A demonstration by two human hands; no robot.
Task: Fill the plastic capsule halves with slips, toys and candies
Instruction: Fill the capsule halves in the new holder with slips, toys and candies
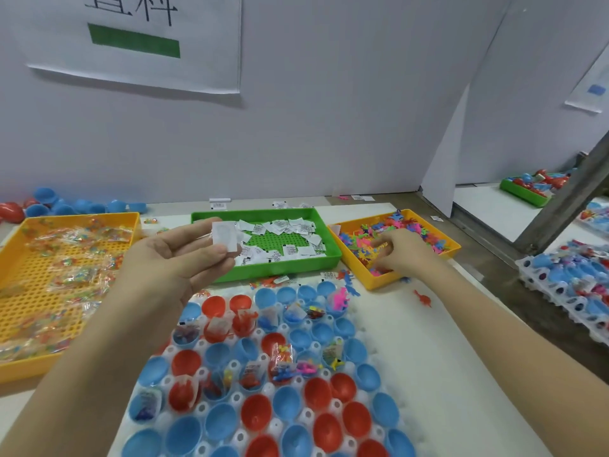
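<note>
The capsule halves [263, 384], red and blue, sit open side up in a white holder tray [389, 400] right in front of you on the table [461, 341]. Several in the middle and far rows already hold a paper slip, a small plastic toy or a candy packet; most of the near rows are bare.

Your left hand [174, 258] is raised above the far left corner of the holder tray, palm turned toward you, with the thumb and fingertips pinched together on one white slip [225, 237]. The slip stands upright between them, in front of the green tray.

Your right hand [402, 252] is down in the small orange tray [451, 247] on the right, fingers curled into the heap of toys [379, 235] in pink, blue, orange and green. You cannot tell whether those fingers have closed on a toy or are just resting in the heap.

The green tray [333, 255] lies between the two hands, at the back of the holder tray, with more slips scattered around a bare patch of its studded floor. To the left, a large orange tray [13, 262] holds clear candy packets [72, 275]. A few toys lie loose on the table, one red one [423, 298] near your right forearm. Loose blue and red halves [62, 204] are piled against the wall [329, 127] at the far left.
</note>
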